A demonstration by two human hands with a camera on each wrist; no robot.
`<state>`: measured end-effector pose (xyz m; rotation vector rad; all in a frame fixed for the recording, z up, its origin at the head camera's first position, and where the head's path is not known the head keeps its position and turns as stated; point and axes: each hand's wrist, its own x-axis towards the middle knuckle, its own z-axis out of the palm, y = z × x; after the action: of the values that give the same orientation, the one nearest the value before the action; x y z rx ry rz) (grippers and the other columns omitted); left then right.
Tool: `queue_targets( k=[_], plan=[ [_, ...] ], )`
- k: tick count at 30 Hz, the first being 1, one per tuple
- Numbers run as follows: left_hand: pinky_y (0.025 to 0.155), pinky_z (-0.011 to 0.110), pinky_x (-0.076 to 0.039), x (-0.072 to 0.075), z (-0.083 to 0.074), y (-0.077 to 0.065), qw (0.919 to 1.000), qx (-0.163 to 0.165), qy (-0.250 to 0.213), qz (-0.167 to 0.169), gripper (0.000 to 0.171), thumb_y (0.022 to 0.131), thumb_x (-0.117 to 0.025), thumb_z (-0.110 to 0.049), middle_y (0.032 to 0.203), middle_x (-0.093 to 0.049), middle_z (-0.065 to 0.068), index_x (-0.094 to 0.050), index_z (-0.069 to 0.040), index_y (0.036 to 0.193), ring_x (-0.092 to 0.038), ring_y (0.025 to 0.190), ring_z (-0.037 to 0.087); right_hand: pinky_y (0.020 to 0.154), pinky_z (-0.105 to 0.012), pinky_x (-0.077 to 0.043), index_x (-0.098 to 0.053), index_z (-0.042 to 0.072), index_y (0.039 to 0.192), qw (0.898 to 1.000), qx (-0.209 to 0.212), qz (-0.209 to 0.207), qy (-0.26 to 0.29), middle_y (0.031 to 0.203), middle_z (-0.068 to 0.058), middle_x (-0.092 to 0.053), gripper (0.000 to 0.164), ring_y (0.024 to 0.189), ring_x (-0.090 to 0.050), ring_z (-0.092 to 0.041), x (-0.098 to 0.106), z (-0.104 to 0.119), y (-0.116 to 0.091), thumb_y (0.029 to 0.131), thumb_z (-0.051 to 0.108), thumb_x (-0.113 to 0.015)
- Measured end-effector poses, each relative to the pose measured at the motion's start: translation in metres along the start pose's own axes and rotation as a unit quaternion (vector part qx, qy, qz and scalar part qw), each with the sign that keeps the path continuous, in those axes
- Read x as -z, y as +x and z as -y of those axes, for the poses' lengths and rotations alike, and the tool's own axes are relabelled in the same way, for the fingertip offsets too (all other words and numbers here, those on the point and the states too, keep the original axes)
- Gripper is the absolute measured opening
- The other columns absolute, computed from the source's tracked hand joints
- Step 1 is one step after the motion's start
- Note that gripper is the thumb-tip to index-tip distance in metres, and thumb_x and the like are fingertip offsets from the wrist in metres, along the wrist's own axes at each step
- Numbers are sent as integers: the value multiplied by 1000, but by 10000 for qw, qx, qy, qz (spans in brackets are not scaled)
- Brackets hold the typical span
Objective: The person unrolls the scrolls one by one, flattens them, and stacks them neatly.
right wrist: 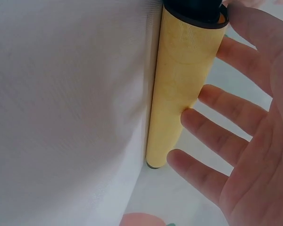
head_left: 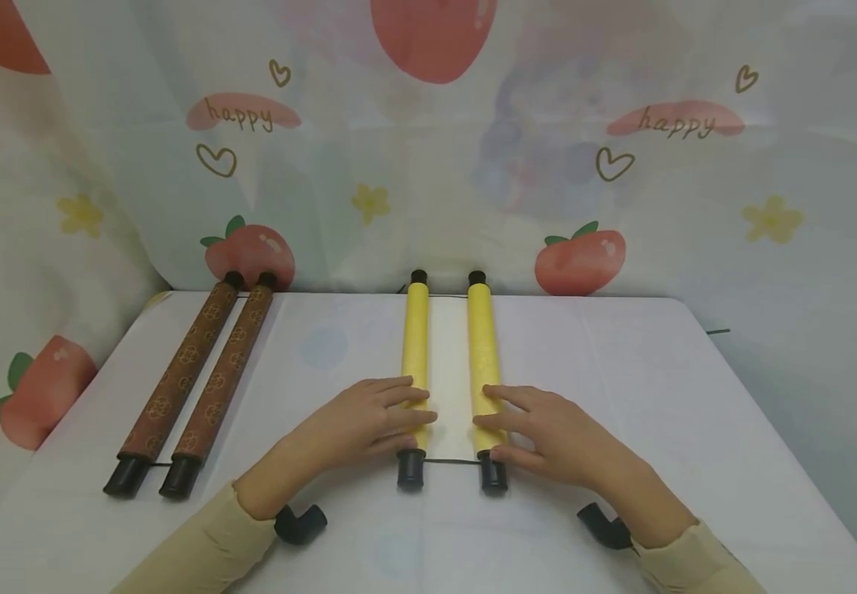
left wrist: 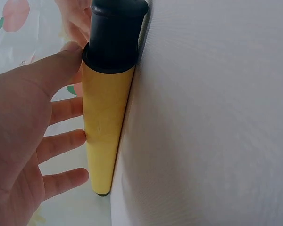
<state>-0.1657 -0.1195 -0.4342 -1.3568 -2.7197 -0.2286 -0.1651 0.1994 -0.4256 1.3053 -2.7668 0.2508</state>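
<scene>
A yellow scroll [head_left: 481, 330] lies lengthwise on the table, its two rolls side by side with a pale strip between them and black knobs at the ends. My left hand [head_left: 361, 421] rests on the near part of the left roll [left wrist: 106, 108], fingers spread and fairly straight, thumb by the black knob [left wrist: 115, 33]. Against the right roll [right wrist: 179, 80] lie the spread fingertips of my right hand [head_left: 565, 433], its thumb at the collar of that roll's knob [head_left: 492, 477]. Neither hand curls round a roll.
A brown patterned scroll [head_left: 186, 355] lies slanted at the left on the white-covered table [head_left: 591, 346]. Black bent pieces [head_left: 300, 525] sit beside the wrists. Behind the table hangs a printed cloth [head_left: 428, 157] with fruit, hearts and lettering.
</scene>
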Motion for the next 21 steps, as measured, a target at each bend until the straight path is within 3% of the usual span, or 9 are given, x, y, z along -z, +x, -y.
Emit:
queue_targets(
  k=[5, 8, 13, 21],
  plan=[
    [111, 42, -39, -2, 1, 1, 9998, -110, 138, -135, 34, 99, -58, -45, 142, -57, -1, -69, -29, 127, -46, 139, 27, 106, -47, -44, -69, 25, 126, 9996, 254, -135, 74, 146, -4, -54, 44, 135, -50, -27, 0, -3, -1, 92, 53, -65],
    [113, 46, -37, -2, 1, 0, 9999, -8, 116, 16, 35, 100, -56, -46, 146, -54, -1, -68, -28, 128, -42, 142, 27, 106, -46, -44, -69, 23, 124, 9988, 396, -253, 97, 144, -5, -56, 43, 134, -51, -28, 0, -4, -1, 91, 51, -67],
    [113, 51, -35, -1, 1, -2, 9997, 144, 70, 158, 37, 101, -54, -48, 149, -52, -2, -65, -29, 131, -39, 144, 25, 104, -46, -46, -68, 27, 128, 9991, 358, -222, -18, 141, -4, -58, 44, 133, -52, -26, 2, -4, -1, 90, 49, -70],
    [113, 46, -36, 0, 1, -3, 9999, 108, 104, -17, 33, 100, -56, -46, 146, -54, 0, -67, -30, 127, -43, 141, 28, 105, -46, -45, -72, 24, 120, 9985, 403, -354, 115, 144, -5, -56, 39, 135, -51, -26, 1, -5, -2, 89, 47, -73]
  ],
)
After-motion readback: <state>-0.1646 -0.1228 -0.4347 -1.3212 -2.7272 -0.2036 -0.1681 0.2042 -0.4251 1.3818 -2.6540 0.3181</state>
